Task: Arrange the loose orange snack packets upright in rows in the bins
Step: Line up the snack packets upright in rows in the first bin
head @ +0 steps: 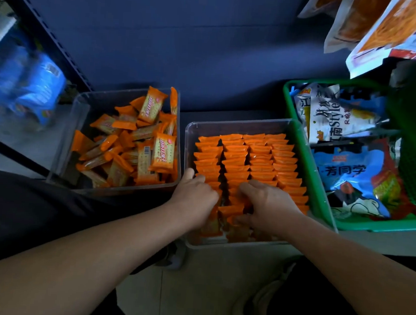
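In the head view, the step in hand looks like squaring up the near end of the 4 rows in the right bin. The left hand curls its fingers over the upright packets at the left rows, thumb by the bin wall. The right hand grips packets just beside it, where some lie slumped. The next move probably calls for standing those up, then fetching loose packets from the left bin.
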Motion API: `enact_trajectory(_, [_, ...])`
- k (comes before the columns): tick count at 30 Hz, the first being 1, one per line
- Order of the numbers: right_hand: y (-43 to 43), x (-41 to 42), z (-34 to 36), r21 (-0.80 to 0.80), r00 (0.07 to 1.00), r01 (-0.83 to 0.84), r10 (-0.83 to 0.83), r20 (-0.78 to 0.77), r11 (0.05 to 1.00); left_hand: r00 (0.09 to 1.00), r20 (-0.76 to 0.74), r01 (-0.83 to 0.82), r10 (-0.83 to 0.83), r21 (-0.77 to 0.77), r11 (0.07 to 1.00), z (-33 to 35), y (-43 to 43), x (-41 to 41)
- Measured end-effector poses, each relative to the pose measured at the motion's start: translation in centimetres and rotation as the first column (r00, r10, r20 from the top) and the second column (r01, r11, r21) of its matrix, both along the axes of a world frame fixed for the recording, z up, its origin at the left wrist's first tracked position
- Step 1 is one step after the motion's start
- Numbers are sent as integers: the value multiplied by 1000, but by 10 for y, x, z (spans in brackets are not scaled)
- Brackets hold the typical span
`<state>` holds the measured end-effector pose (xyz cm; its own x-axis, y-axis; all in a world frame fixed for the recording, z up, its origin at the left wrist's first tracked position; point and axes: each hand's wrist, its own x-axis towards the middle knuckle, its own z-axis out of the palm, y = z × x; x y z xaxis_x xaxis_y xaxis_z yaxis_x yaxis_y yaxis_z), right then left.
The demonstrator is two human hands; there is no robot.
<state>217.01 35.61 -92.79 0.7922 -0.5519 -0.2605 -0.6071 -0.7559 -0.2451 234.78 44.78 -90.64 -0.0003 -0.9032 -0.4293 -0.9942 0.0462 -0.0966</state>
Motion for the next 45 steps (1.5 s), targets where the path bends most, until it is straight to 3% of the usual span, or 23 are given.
enact_trajectory(2, [-1,-2,-2,6,996,-56,56,63,998,1000,-26,-14,14,3,1000,3,-1,2])
enact_trajectory(6, [3,-6,-14,-67,952,-259,267,150,963,988,-156,-7,-16,-147,989,-1,3,13])
enact_trajectory(12, [0,-9,-10,-244,943,-288,319,96,926,983,-174,42,-63,-123,992,-6,9,11])
enact_trajectory(15, [-1,-9,-12,-226,957,-240,269,104,944,986,-152,50,-71,-137,989,-9,9,10])
enact_trajectory(18, [-7,-12,-6,-95,977,-111,126,172,989,970,-229,40,-80,-172,984,-9,7,11])
enact_trajectory(20, [-20,-18,10,15,994,24,-25,106,1000,926,-369,3,-76,-197,981,-8,6,6])
enact_trajectory(22, [-34,-30,21,26,997,80,-80,1,996,881,-464,-7,-90,-204,979,-8,6,-2])
enact_trajectory(26, [-37,-52,23,60,973,122,-107,-205,991,894,-431,62,-125,-156,986,-19,7,-21])
enact_trajectory(32, [-25,-56,9,62,980,168,-161,-114,984,910,-405,24,-93,-171,985,-23,1,-24])
enact_trajectory(38, [-14,-60,28,20,982,174,-172,-84,984,855,-518,-123,25,-155,980,-2,13,-8])
enact_trajectory(43, [15,-61,35,164,978,206,-196,-73,965,793,-600,-156,101,-39,987,2,47,-11])
enact_trajectory(45, [19,-60,30,129,979,205,-201,-46,970,785,-608,-189,116,-57,980,0,48,-17])
